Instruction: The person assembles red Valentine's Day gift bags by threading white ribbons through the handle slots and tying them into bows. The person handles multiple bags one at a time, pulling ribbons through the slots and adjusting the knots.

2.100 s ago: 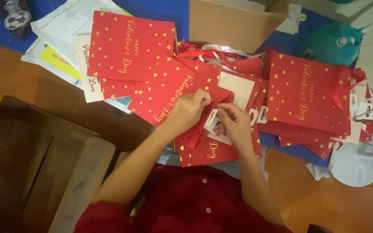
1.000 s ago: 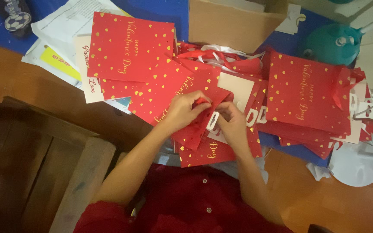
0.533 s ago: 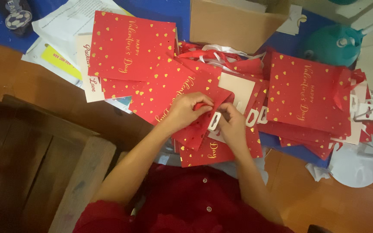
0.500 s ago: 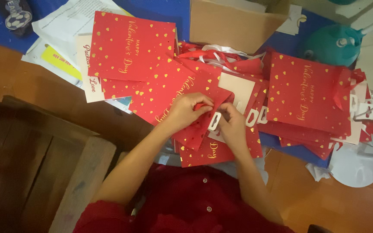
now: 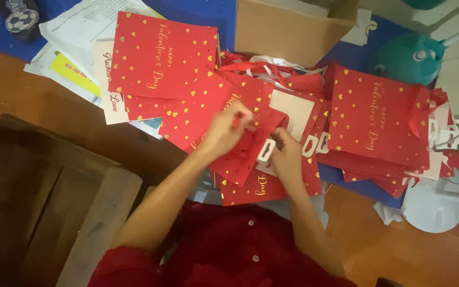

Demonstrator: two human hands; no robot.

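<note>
My left hand [image 5: 227, 130] pinches the upper edge of a red paper gift bag [image 5: 245, 154] dotted with gold hearts, which lies flat in front of me. My right hand [image 5: 285, 154] presses on the same bag beside a white card handle insert [image 5: 267, 150] with a slot cut in it. More flat red bags with gold hearts lie around: one at the upper left [image 5: 160, 56] and a stack at the right [image 5: 375, 122]. A white card panel [image 5: 292, 106] shows just beyond my hands.
An open cardboard box [image 5: 285, 26] stands at the back. Papers and a yellow sheet [image 5: 73, 72] lie at the upper left on a blue surface. A teal object [image 5: 407, 56] and a white round base [image 5: 434, 204] sit at the right. A dark wooden piece [image 5: 33, 196] fills the lower left.
My left hand has lifted slightly up and to the left along the bag's top edge, blurred with motion. My right hand stays on the bag by the white insert.
</note>
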